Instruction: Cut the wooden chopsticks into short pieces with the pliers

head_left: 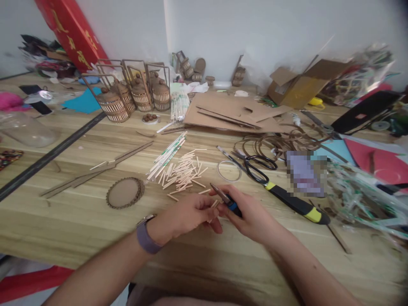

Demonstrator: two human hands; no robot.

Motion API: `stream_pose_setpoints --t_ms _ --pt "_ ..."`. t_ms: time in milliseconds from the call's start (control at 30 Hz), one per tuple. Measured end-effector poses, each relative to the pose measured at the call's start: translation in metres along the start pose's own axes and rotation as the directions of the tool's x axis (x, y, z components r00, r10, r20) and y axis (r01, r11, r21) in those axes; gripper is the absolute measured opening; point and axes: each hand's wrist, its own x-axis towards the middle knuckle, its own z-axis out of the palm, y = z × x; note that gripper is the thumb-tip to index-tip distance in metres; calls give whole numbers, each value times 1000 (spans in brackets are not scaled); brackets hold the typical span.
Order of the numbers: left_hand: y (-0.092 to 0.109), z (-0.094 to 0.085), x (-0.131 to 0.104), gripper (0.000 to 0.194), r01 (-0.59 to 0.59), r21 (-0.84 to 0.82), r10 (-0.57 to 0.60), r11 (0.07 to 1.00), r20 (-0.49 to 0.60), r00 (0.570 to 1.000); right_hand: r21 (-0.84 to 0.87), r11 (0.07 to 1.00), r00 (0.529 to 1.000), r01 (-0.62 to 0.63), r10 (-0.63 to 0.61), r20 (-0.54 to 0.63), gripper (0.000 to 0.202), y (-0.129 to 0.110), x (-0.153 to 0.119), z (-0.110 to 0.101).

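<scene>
My left hand (188, 214), with a watch on a purple strap at the wrist, pinches a few short wooden sticks (214, 205). Close against it on the right, my right hand (247, 212) is wrapped round a dark and blue cutting tool (231, 205) whose metal tip points up and left. Just beyond both hands lies a loose pile of short cut sticks (183, 172). Longer sticks in printed wrappers (168, 155) lie behind and left of the pile. Round corrugated cardboard discs (123, 193) rest left of my left hand.
Small woven baskets with tall handles (139, 95) stand at the back left. Flat cardboard (223, 108) lies mid-back. To the right are black scissors (256, 170), a black-and-yellow cutter (296, 204), a ring (228, 171), coiled brown strips (264, 146) and plastic scraps (357, 204).
</scene>
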Motion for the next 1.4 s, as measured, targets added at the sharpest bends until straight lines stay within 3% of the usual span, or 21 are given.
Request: stream_pose_setpoints --t_ms 133,233,367,500,733,833,900,967,1133,1267,1400 --pt "2 1 1 42 15 -93 -24 996 -94 995 -80 992 963 99 -115 -242 30 0 2 2" --pt "2 1 3 37 -53 -256 -6 965 -224 975 -156 986 925 66 -119 -361 40 -2 1 7" --pt "-1 4 6 32 -97 -407 -22 908 -280 960 -216 976 937 5 -80 -340 54 -7 0 19" --pt "-3 8 7 22 -117 -392 -4 912 -295 955 -270 963 932 4 -102 -349 56 -8 1 27" --pt "-4 11 7 30 -154 -373 46 915 -284 958 -250 968 934 -18 -73 -350 56 -5 1 27" --pt "2 9 3 35 -142 -292 53 946 -292 955 -184 983 941 -22 -41 -335 49 -9 0 20" --pt "6 6 -1 38 -100 -209 34 973 -298 954 -126 990 946 -62 18 -322 32 -13 -3 9" --pt "9 3 -3 39 -59 -135 15 989 -305 952 -65 985 953 -161 138 -270 13 -16 -6 -4" --pt "11 1 -6 34 -33 -48 19 998 -266 964 82 915 918 -396 390 78 19 -11 -20 -37" --pt "12 2 -8 32 -33 -14 29 999 -233 972 205 845 853 -494 426 301 15 -5 -29 -44" --pt "12 4 -9 33 -25 -9 23 1000 -189 982 294 784 820 -547 431 377 17 -11 -26 -39"
